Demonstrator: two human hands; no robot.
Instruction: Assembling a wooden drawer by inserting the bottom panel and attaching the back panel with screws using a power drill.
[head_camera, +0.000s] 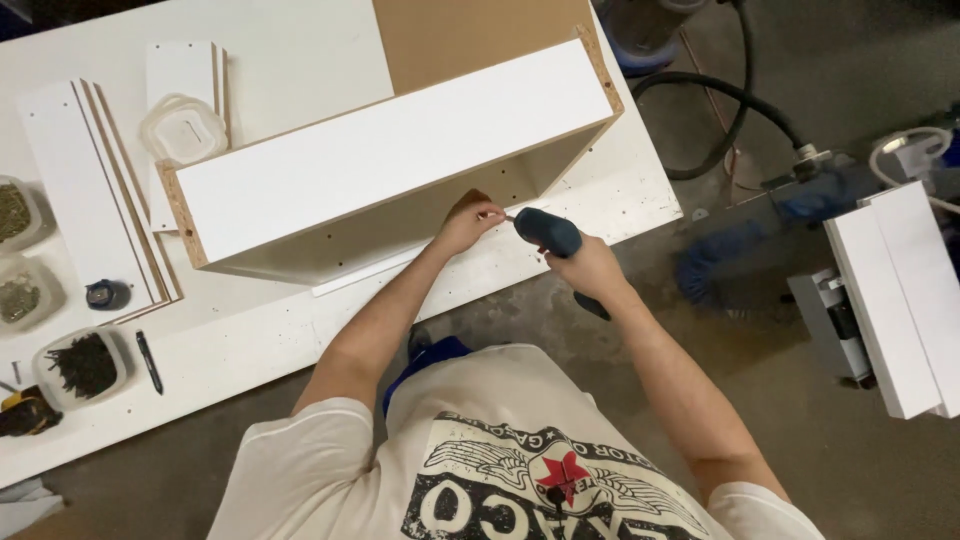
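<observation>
We grip the dark blue cordless screwdriver (550, 236) in our right hand (590, 268) — fingers wrapped tight round its handle — while our left hand (466, 222) pinches a small screw (492, 214) at its tip, just inside the white cabinet carcass (390, 165) lying open-side-forward on the white workbench (250, 345).

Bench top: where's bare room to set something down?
Bare: worktable top left past the lidded tub; front strip between pen and left hand. Crowded: left edge, panels and screw tubs.
</observation>
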